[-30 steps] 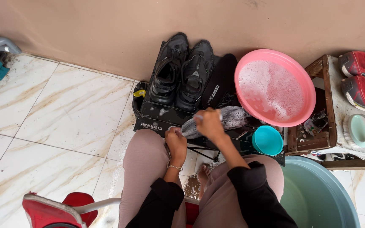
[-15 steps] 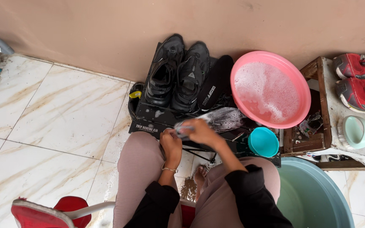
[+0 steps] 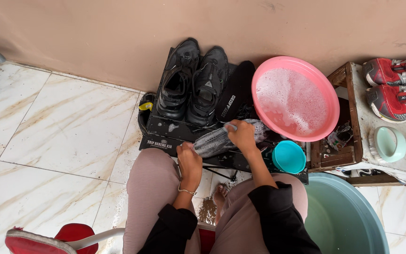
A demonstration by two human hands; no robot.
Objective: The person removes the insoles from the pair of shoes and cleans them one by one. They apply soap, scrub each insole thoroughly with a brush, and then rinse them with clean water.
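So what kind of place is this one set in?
Most likely a home washing corner, perhaps a porch or yard edge: marble-look tiled floor, a pink basin of soapy water, and black shoes propped against a plain wall while both hands hold a grey insole.

Right hand (image 3: pixel 241 135): my fingers curl over the grey item (image 3: pixel 222 139), hiding its middle; what it is cannot be told.
Left hand (image 3: pixel 190 162): covers that item's near end.
Green tub (image 3: pixel 344 221): cut off by the bottom edge.
Red shoes (image 3: pixel 398 87): toes run past the right edge.
Red stool (image 3: pixel 48 240): only partly in frame.
Wooden crate (image 3: pixel 337 141): contents too dark to identify.
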